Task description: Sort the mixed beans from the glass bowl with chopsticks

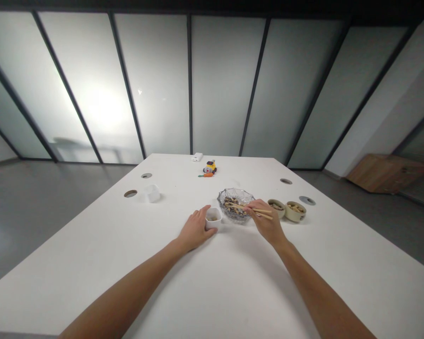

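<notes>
My left hand [195, 229] is wrapped round the side of a small white square cup [214, 223] standing on the table. A few small brownish pieces lie at the bottom of the cup. In my right hand [266, 221] is a pair of wooden chopsticks [257, 211], their tips reaching left into a clear cut-glass bowl [245, 197]. Dark and tan nut-like pieces [233, 205] fill the bowl's bottom; whether the tips pinch one I cannot tell. The bowl sits just right of the cup.
Two beige round bowls [295, 218] with light pieces stand right of my right hand. A clear plastic container [151, 193] is at left. Farther back on the white table [92, 263] are a yellow toy vehicle [210, 166], a toy carrot [207, 175] and a white box [197, 157].
</notes>
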`<state>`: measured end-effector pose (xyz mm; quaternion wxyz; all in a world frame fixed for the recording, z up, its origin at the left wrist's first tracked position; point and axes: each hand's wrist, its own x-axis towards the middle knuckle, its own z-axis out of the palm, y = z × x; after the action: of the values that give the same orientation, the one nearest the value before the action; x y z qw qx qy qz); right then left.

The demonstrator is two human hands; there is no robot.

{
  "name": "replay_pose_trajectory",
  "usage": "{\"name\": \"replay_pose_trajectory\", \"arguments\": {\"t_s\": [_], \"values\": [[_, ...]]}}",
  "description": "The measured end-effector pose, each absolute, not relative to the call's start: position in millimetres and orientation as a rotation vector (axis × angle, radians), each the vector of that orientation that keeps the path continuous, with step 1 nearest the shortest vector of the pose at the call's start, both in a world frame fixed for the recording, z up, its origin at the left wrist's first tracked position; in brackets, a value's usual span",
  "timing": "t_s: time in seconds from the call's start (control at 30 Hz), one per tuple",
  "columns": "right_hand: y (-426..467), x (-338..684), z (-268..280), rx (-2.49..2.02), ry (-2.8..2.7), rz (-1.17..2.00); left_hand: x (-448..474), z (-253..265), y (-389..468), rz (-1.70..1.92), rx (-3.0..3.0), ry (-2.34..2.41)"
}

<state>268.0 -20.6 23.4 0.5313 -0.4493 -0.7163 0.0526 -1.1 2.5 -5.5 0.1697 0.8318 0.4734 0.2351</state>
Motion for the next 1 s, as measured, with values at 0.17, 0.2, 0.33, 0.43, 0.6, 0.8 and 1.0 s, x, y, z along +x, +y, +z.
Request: {"name": "replay_pose_trajectory", "arguments": {"t_s": [0.17,0.2,0.33,0.43,0.6,0.8,1.0], "values": [[-18.6,268.1,20.4,-1.082,-1.717,0.143,-0.5,-4.5,2.1,0.667,2.367,1.351],[-18.4,268.5,19.9,-1.085,-1.719,0.152,-0.5,-4.4,2.1,0.667,2.367,1.351],[-18.0,270.2,17.3,-1.089,-1.741,0.167,-0.7,-4.3,1.7,0.673,2.372,1.345],[-18.4,270.3,16.3,-1.085,-1.747,0.153,-0.8,-4.0,1.4,0.678,2.372,1.346],[-21.5,269.0,23.6,-1.07,-1.711,0.084,-0.6,-4.3,1.8,0.669,2.371,1.355],[-29.7,267.3,42.7,-1.064,-1.443,0.192,-0.6,-3.9,2.0,0.667,2.357,1.354],[-36.9,265.1,52.5,-1.126,-1.445,0.329,-0.7,-2.7,1.0,0.652,2.357,1.353]]}}
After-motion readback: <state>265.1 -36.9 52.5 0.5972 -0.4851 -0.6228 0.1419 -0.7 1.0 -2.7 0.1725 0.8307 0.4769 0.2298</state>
